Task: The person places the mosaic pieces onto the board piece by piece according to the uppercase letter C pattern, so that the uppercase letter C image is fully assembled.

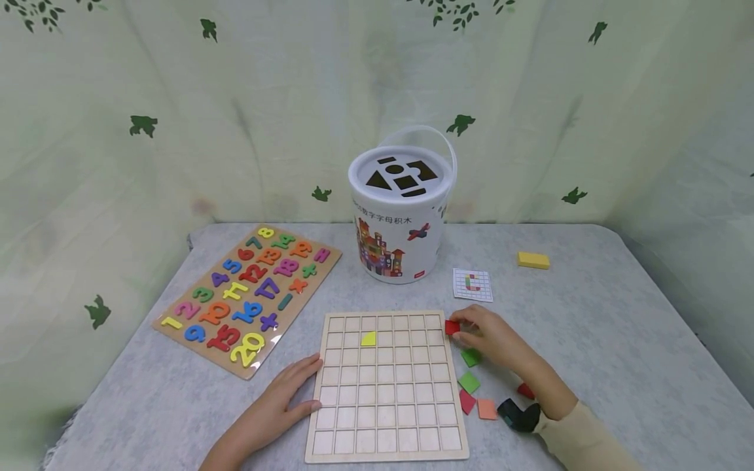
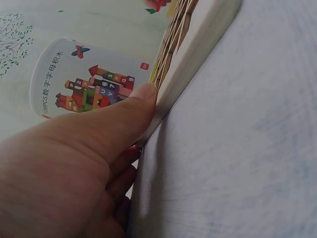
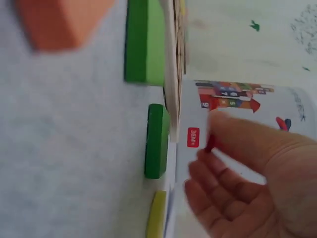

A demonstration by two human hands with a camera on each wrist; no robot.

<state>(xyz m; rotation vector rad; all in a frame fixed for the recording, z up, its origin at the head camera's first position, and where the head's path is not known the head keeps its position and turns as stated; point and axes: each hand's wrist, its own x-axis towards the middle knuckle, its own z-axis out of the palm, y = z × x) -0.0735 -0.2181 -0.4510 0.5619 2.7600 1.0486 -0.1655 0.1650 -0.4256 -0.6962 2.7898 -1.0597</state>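
Observation:
A wooden grid board (image 1: 385, 394) lies flat on the table, a yellow tile with one rounded corner (image 1: 368, 339) in its second row. My left hand (image 1: 283, 396) rests at the board's left edge; its fingertips and thumb touch the side, and the left wrist view shows the thumb (image 2: 133, 111) against the rim. Between thumb and fingers, my right hand (image 1: 491, 337) pinches a red tile (image 1: 451, 327) by the board's upper right corner. In the right wrist view that red tile (image 3: 212, 131) is seen almost edge-on, held off the table.
Right of the board lie two green tiles (image 1: 469, 382), a red tile (image 1: 467, 401), an orange tile (image 1: 487, 409) and a red piece (image 1: 526, 391) partly under my forearm. Behind are a pattern card (image 1: 472, 294), yellow block (image 1: 533, 260), white bucket (image 1: 400, 216) and number board (image 1: 206, 350).

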